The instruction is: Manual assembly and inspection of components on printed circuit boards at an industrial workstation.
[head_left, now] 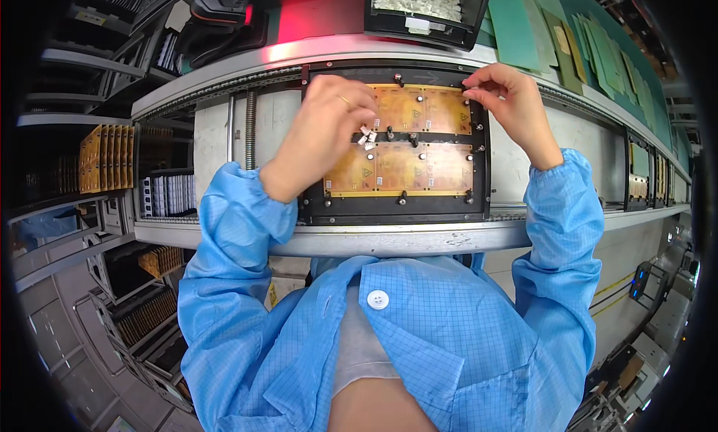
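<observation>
A black fixture frame (396,219) holds two yellow-orange circuit board panels: an upper panel (449,112) and a lower panel (400,170). Small dark knobs, such as one clamp knob (413,139), stand along their edges. My left hand (321,125) hovers over the left end of the upper panel, fingers bent together; what they hold, if anything, is hidden. Beside its fingertips lie several small white connectors (367,138). At the frame's upper right corner, thumb and forefinger of my right hand (508,103) pinch around a small dark knob that the fingertips partly cover.
The frame sits on a conveyor with metal rails (419,241). Beyond it stands a black bin (426,28) full of small white parts. Green sheets (523,28) lie at the far right. Racks of yellow boards (106,159) are on the left, and another fixture (638,170) is further right.
</observation>
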Demonstrator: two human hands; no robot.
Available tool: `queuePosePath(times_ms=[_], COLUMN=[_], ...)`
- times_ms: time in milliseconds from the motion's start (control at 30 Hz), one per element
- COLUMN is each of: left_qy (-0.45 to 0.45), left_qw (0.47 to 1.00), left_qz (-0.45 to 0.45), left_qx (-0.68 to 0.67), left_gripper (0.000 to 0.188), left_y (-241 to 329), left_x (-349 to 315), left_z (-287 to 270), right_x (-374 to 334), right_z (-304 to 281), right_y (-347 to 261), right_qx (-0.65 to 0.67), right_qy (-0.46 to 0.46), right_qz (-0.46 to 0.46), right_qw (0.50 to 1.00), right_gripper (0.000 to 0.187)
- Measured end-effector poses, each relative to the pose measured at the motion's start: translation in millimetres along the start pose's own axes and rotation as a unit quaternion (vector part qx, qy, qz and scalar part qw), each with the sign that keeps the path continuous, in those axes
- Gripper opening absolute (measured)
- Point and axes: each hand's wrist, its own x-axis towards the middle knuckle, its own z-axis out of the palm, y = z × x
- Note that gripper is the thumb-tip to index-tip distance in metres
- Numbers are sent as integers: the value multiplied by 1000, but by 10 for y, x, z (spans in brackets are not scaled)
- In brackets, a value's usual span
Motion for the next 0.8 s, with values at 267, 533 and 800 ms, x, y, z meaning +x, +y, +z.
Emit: queuePosePath(times_ms=[267, 533, 800], left_qy=[-6, -1, -16], left_qw=[871, 873, 898], left_qz=[-343, -346, -334], left_qx=[-351, -344, -287], left_gripper=[15, 17, 20], left_y=[-154, -171, -223], left_x=[-27, 7, 52], left_z=[-152, -115, -12], right_x=[245, 259, 211], right_z=[174, 240, 252], right_y=[-96, 30, 26], right_qx=[-55, -235, -181], right_qy=[-68, -36, -33], right_qz=[-2, -249, -184], right_qw=[996, 939, 965], right_gripper=[16, 15, 17])
